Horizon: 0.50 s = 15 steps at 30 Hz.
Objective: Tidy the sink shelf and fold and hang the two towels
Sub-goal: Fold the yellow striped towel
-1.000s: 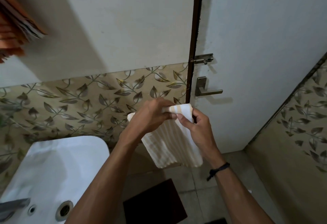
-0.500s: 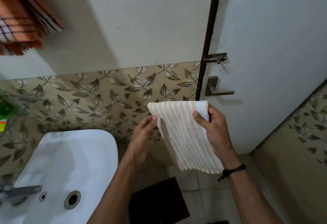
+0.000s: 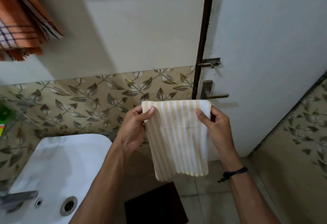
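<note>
A folded yellow-and-white striped towel (image 3: 178,139) hangs flat in front of me, its folded edge on top. My left hand (image 3: 136,126) pinches its top left corner, thumb on the front. My right hand (image 3: 215,126) grips the top right corner the same way. An orange checked towel (image 3: 21,22) hangs high on the wall at the upper left. At the far left edge, part of the wire sink shelf (image 3: 10,117) shows, with a green item (image 3: 4,112) on it.
A white sink (image 3: 58,167) with a drain and a grey tap (image 3: 17,197) lies at the lower left. The white door (image 3: 265,47) with handle (image 3: 212,93) and bolt stands behind the towel. A dark mat (image 3: 155,204) lies on the floor tiles.
My hands have moved apart along the towel's top edge and now hold it spread by both corners. The view has shifted left and up, showing more of the orange towel.
</note>
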Each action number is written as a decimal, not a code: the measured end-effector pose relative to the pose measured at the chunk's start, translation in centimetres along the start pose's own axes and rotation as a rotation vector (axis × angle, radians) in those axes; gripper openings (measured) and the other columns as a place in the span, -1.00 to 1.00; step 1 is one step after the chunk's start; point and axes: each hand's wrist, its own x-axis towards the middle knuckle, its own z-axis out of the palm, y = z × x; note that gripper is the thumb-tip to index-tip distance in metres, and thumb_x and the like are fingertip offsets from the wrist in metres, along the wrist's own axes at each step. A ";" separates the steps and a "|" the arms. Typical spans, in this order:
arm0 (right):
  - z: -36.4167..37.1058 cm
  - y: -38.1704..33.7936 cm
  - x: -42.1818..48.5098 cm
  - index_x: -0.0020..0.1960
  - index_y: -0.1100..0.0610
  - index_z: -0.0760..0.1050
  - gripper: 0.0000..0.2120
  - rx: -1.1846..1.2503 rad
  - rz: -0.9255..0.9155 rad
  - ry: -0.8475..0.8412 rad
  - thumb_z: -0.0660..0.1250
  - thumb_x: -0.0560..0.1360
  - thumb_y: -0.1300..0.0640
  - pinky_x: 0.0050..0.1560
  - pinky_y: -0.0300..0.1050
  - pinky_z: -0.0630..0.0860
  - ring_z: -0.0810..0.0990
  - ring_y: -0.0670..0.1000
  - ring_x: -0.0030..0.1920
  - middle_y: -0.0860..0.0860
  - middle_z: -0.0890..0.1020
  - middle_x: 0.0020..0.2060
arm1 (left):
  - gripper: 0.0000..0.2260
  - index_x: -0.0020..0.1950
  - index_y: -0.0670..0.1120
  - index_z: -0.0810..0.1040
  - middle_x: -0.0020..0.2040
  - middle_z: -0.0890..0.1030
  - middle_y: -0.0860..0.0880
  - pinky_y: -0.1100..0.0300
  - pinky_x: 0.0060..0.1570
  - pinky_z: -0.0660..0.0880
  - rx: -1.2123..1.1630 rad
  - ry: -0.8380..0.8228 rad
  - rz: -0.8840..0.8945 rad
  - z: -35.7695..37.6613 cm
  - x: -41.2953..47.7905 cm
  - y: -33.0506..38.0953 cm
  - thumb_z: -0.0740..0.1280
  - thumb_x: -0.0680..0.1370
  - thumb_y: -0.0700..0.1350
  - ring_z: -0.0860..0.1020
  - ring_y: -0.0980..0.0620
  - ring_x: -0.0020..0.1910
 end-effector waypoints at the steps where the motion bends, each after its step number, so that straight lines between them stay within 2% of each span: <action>1: 0.0 0.0 0.0 0.11 0.03 0.65 -0.84 0.001 0.020 0.015 0.45 0.53 0.13 0.02 -0.08 0.65 0.72 0.03 0.01 0.01 0.75 -0.04 | -0.76 0.17 -0.21 0.67 0.01 0.73 -0.11 0.15 -0.09 0.62 0.004 -0.023 0.030 0.1 -0.2 0.1 0.42 0.52 -0.19 0.69 0.00 -0.03; 3: 0.1 0.3 0.0 0.15 0.05 0.61 -0.78 0.037 0.098 0.042 0.47 0.52 0.10 0.06 0.00 0.65 0.72 0.06 0.03 0.03 0.73 -0.02 | -0.79 0.18 -0.24 0.65 0.00 0.72 -0.15 0.14 -0.10 0.63 0.016 -0.067 0.062 0.3 -0.5 0.4 0.36 0.57 -0.24 0.70 -0.02 -0.05; 6: 0.7 0.8 -0.3 0.18 0.01 0.55 -0.71 0.096 0.294 0.096 0.46 0.51 -0.05 0.15 0.14 0.63 0.69 0.07 0.08 0.05 0.70 0.07 | -0.75 0.24 -0.21 0.61 0.06 0.69 -0.19 0.07 -0.06 0.64 0.035 -0.103 0.073 0.6 -0.9 0.9 0.36 0.57 -0.22 0.68 -0.09 -0.02; 9: 1.3 0.7 -1.0 0.16 0.07 0.56 -0.67 0.238 0.466 0.128 0.37 0.54 -0.14 0.10 0.12 0.62 0.66 0.09 0.10 0.07 0.69 0.08 | -0.71 0.32 -0.15 0.53 0.14 0.67 -0.16 0.03 -0.02 0.65 -0.012 -0.117 0.041 0.3 -1.2 1.1 0.34 0.60 -0.22 0.66 -0.09 0.04; 12: 1.9 0.5 -1.3 0.16 0.02 0.60 -0.62 0.310 0.573 0.031 0.32 0.54 -0.23 0.23 0.16 0.56 0.67 0.08 0.13 0.03 0.74 0.05 | -0.77 0.29 -0.12 0.53 0.14 0.65 -0.15 -0.01 0.07 0.61 -0.019 -0.134 0.047 -0.3 -1.4 1.3 0.30 0.63 -0.23 0.64 -0.09 0.05; 15: 2.1 0.3 -1.2 0.28 0.04 0.58 -0.54 0.352 0.571 -0.121 0.34 0.52 -0.23 0.36 0.14 0.48 0.67 0.03 0.19 0.02 0.73 0.12 | -0.78 0.24 -0.13 0.55 0.09 0.67 -0.13 0.09 0.02 0.63 -0.040 -0.137 0.065 -0.8 -1.8 1.4 0.29 0.60 -0.24 0.66 -0.05 0.03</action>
